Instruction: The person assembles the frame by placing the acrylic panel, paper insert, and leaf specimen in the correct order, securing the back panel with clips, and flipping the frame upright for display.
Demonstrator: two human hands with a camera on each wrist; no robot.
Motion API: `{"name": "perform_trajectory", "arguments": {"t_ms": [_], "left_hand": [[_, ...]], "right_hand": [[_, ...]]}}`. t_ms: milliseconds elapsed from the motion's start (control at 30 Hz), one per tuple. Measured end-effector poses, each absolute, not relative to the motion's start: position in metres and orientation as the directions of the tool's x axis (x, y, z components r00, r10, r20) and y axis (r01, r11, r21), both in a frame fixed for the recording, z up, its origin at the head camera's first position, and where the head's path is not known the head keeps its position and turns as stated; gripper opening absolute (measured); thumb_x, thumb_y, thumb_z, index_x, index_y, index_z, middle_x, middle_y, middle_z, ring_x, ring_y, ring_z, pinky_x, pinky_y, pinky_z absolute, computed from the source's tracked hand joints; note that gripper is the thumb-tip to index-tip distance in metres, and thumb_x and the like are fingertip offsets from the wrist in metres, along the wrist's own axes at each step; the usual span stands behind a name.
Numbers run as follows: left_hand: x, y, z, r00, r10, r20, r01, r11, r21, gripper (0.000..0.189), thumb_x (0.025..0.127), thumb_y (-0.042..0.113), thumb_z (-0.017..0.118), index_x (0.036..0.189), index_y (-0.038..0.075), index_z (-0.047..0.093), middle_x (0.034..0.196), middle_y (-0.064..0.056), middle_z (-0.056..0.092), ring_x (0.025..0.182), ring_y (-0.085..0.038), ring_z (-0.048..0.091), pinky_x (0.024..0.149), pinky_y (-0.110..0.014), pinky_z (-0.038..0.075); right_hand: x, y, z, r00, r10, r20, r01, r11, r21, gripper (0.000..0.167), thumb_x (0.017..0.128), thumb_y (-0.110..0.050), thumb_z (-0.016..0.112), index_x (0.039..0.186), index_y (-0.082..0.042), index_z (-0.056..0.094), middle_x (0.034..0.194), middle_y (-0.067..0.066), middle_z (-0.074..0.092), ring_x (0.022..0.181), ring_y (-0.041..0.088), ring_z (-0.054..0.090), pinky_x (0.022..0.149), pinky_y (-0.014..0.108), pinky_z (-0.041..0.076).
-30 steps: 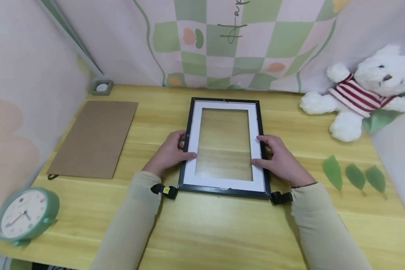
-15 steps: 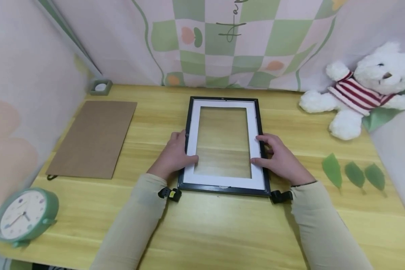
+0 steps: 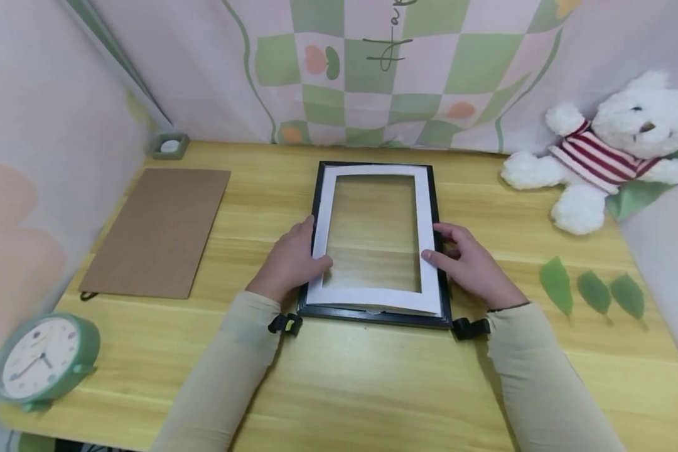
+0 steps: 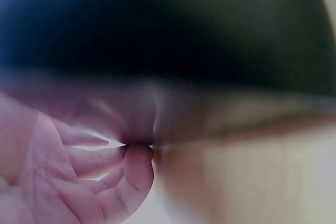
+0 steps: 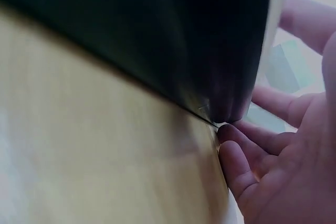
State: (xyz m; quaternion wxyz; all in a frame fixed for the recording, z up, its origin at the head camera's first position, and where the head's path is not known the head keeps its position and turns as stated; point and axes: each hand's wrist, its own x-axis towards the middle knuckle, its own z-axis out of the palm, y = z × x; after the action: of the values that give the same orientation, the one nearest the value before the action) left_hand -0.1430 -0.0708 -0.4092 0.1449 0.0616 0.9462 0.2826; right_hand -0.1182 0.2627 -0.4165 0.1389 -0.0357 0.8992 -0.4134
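Observation:
A black picture frame (image 3: 373,319) lies on the wooden table, with a white mat board (image 3: 373,296) inside it around a rectangular opening. The mat bows upward, and its near edge stands slightly above the frame. My left hand (image 3: 290,260) grips the frame's left side, thumb over the mat's left strip and fingers along the outer edge. On the opposite side my right hand (image 3: 474,263) does likewise, its thumb on the mat's right strip. In both wrist views the frame's dark side (image 5: 173,40) looms close, and curled fingers (image 4: 139,169) reach its lower edge.
A brown backing board (image 3: 161,232) lies at left, near a green alarm clock (image 3: 45,358). Several green leaves (image 3: 556,285) lie at right, below a white teddy bear (image 3: 599,150). A small square dish (image 3: 170,146) stands at the back left.
The mat has risen and bowed within the frame. My left hand has shifted slightly right along the frame's side, and the right thumb has moved up a little on the mat.

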Motion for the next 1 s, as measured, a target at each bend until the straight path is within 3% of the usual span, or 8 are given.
{"name": "perform_trajectory", "arguments": {"t_ms": [100,200,333,467,567,700,833,1000], "left_hand": [[-0.143,-0.072,-0.410,-0.950,0.207,-0.232,0.047,0.834,0.550,0.090,0.084,0.036,0.065,0.158,0.004,0.024,0.160,-0.017,0.032,0.142,-0.033,0.037,0.117,-0.046,0.034],[-0.144,-0.072,-0.411,-0.951,0.210,-0.228,0.054,0.836,0.546,0.086,0.085,0.035,0.065,0.157,0.006,0.029,0.158,-0.015,0.034,0.140,-0.033,0.040,0.115,-0.046,0.036],[-0.146,-0.072,-0.412,-0.948,0.222,-0.227,0.063,0.833,0.550,0.084,0.087,0.035,0.067,0.157,0.007,0.030,0.157,-0.015,0.035,0.140,-0.033,0.040,0.115,-0.047,0.037],[-0.146,-0.074,-0.413,-0.947,0.237,-0.216,0.072,0.814,0.577,0.085,0.090,0.041,0.070,0.157,0.010,0.029,0.158,-0.016,0.033,0.141,-0.033,0.038,0.115,-0.049,0.037],[-0.146,-0.076,-0.413,-0.946,0.239,-0.219,0.063,0.798,0.599,0.086,0.090,0.046,0.071,0.157,0.013,0.029,0.158,-0.016,0.033,0.141,-0.034,0.038,0.114,-0.050,0.037],[-0.146,-0.078,-0.412,-0.941,0.249,-0.227,0.056,0.779,0.624,0.083,0.093,0.049,0.068,0.158,0.015,0.030,0.159,-0.015,0.032,0.142,-0.035,0.037,0.115,-0.052,0.035],[-0.146,-0.081,-0.412,-0.942,0.268,-0.202,0.079,0.762,0.642,0.070,0.095,0.050,0.063,0.154,0.018,0.040,0.159,-0.012,0.032,0.143,-0.034,0.035,0.115,-0.053,0.035],[-0.147,-0.087,-0.412,-0.961,0.261,-0.098,0.133,0.739,0.661,0.046,0.100,0.047,0.057,0.137,0.020,0.062,0.158,-0.007,0.037,0.144,-0.033,0.034,0.113,-0.055,0.036]], "right_hand": [[-0.119,0.262,-0.416,-0.965,-0.174,-0.196,0.043,0.635,-0.772,0.069,0.098,-0.050,0.060,0.145,-0.003,0.046,0.160,0.022,0.026,0.134,0.046,0.040,0.107,0.062,0.039],[-0.119,0.262,-0.417,-0.975,-0.166,-0.149,0.016,0.614,-0.790,0.051,0.099,-0.044,0.061,0.123,0.001,0.062,0.161,0.020,0.026,0.140,0.046,0.034,0.110,0.062,0.035],[-0.116,0.263,-0.416,-0.987,-0.131,-0.095,0.000,0.588,-0.809,0.039,0.100,-0.038,0.062,0.106,0.000,0.066,0.160,0.017,0.032,0.141,0.045,0.033,0.107,0.060,0.035],[-0.114,0.261,-0.415,-0.996,-0.078,-0.040,-0.012,0.571,-0.821,0.036,0.101,-0.034,0.061,0.106,0.001,0.067,0.152,0.017,0.042,0.127,0.038,0.047,0.098,0.046,0.041],[-0.112,0.261,-0.413,-0.999,-0.031,-0.030,0.008,0.539,-0.842,0.033,0.101,-0.031,0.061,0.107,0.001,0.067,0.119,0.013,0.063,0.094,0.024,0.059,0.077,0.032,0.048],[-0.110,0.261,-0.406,-0.996,-0.026,-0.085,0.066,0.418,-0.906,0.030,0.103,-0.025,0.058,0.111,0.003,0.061,0.078,0.000,0.061,0.061,0.014,0.053,0.051,0.026,0.049],[-0.108,0.260,-0.398,-0.989,-0.076,-0.123,0.101,0.250,-0.963,0.026,0.105,-0.020,0.054,0.113,0.004,0.053,0.082,0.000,0.071,0.057,0.010,0.053,0.048,0.024,0.050],[-0.105,0.260,-0.386,-0.981,-0.164,-0.104,0.097,0.053,-0.994,0.021,0.107,-0.017,0.050,0.112,0.004,0.049,0.092,0.006,0.075,0.057,0.008,0.055,0.047,0.020,0.048]]}}
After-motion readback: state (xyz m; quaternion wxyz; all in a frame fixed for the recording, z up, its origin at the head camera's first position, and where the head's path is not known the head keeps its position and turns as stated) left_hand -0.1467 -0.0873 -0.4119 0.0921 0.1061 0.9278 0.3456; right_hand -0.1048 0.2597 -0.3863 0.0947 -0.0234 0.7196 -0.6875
